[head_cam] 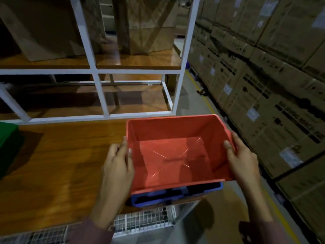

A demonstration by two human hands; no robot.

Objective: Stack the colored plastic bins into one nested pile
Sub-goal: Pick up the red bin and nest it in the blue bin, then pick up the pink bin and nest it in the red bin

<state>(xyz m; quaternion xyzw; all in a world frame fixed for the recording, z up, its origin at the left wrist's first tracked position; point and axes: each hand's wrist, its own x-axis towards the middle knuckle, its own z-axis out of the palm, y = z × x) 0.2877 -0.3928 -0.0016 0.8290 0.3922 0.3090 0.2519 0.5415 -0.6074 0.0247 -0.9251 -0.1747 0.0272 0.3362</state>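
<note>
A red plastic bin sits open side up over a blue bin, whose front rim shows just below it at the wooden table's right corner. My left hand grips the red bin's left wall, fingers over the rim. On the opposite side my right hand holds the right wall, thumb inside. A green bin lies at the far left edge, partly cut off by the frame.
The wooden table carries a white metal shelf frame with cardboard boxes behind. Stacked cartons line the right side of a narrow aisle. Wire mesh hangs under the table's front edge.
</note>
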